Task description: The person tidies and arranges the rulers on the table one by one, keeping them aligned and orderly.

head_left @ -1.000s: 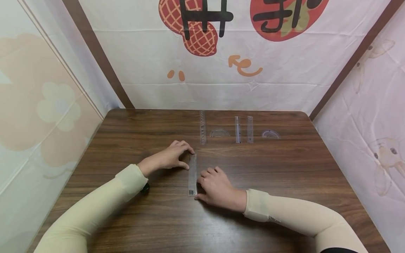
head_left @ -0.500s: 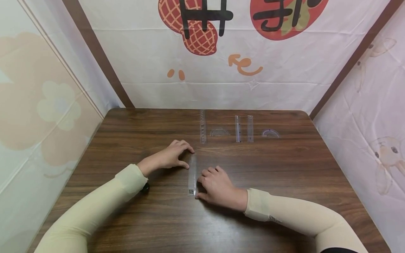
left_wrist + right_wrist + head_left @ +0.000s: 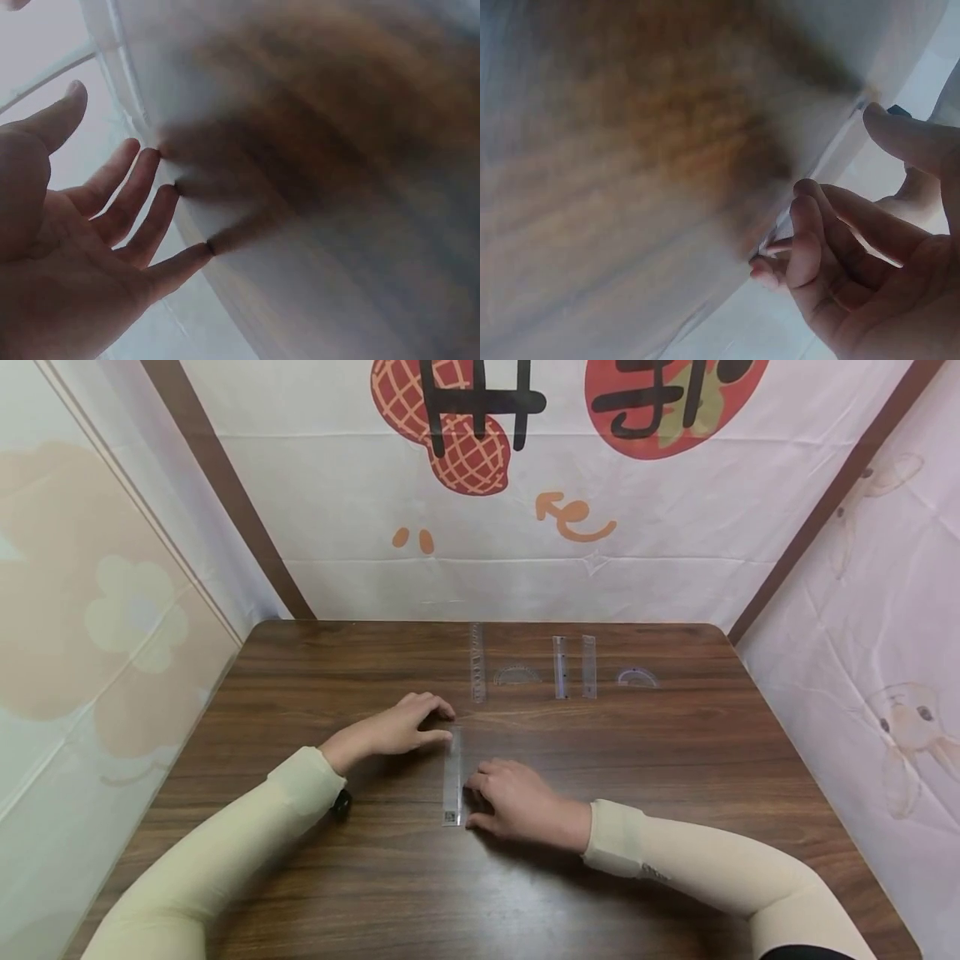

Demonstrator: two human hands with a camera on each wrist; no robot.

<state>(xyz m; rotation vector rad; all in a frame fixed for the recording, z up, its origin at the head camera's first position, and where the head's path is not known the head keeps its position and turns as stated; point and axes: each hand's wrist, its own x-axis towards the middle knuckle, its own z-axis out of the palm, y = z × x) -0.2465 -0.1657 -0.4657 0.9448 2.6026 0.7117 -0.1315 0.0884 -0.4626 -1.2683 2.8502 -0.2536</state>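
A clear ruler [image 3: 452, 781] lies lengthwise on the brown table, its near end marked with a small dark square. My left hand [image 3: 401, 725] reaches in at the far end, thumb over the ruler's left edge. In the left wrist view, that hand's fingers [image 3: 154, 214] are spread with tips on the tabletop, while the thumb stands raised. On the ruler's right side is my right hand [image 3: 521, 803], fingers relaxed and bent, thumb close to the near end. The right wrist view shows its fingertips [image 3: 806, 214] down at the table surface, with the thumb held apart from them.
Along the back of the wooden table [image 3: 337, 877] lie a clear ruler with a wavy edge [image 3: 477, 664], a protractor [image 3: 517, 675], two short rulers, one bluish [image 3: 561, 668] and one clear [image 3: 589, 668], and a small purple-tinted protractor [image 3: 637, 677]. Printed cloth [image 3: 337, 585] hangs behind.
My left thumb has slid toward the ruler's far end and closer to the fingers. The right hand has drawn slightly away from the ruler's edge. The head view has shifted a little.
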